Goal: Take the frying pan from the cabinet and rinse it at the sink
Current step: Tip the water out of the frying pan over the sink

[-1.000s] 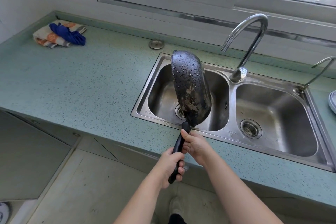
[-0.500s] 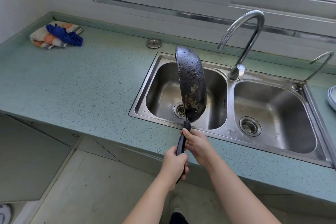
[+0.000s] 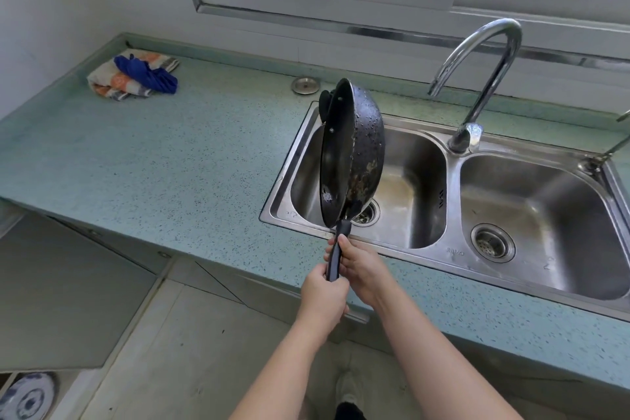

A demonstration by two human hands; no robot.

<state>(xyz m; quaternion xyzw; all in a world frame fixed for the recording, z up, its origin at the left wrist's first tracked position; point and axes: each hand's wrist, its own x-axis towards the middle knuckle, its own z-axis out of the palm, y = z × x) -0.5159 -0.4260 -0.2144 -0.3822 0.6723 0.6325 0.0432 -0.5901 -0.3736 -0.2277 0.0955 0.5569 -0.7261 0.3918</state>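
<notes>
A black frying pan [image 3: 354, 153] stands almost on edge over the left basin of the steel double sink [image 3: 450, 251]. Its wet, scorched underside faces right and its inside faces left. Both hands grip its dark handle: my left hand [image 3: 322, 297] low on the handle, my right hand [image 3: 361, 266] higher, close to the pan. The curved chrome tap [image 3: 477, 78] rises behind the sink between the basins, and no water runs from it.
A speckled teal counter [image 3: 170, 160] runs left of the sink, with a bundle of cloths [image 3: 134, 78] in its far corner and a metal sink plug [image 3: 305, 84] by the back edge. A patterned plate [image 3: 25, 395] shows low at left. A window sits behind the tap.
The pan has rolled about its handle: before, only the underside showed; now the rim and inside show on the left. Both hands stayed on the handle.
</notes>
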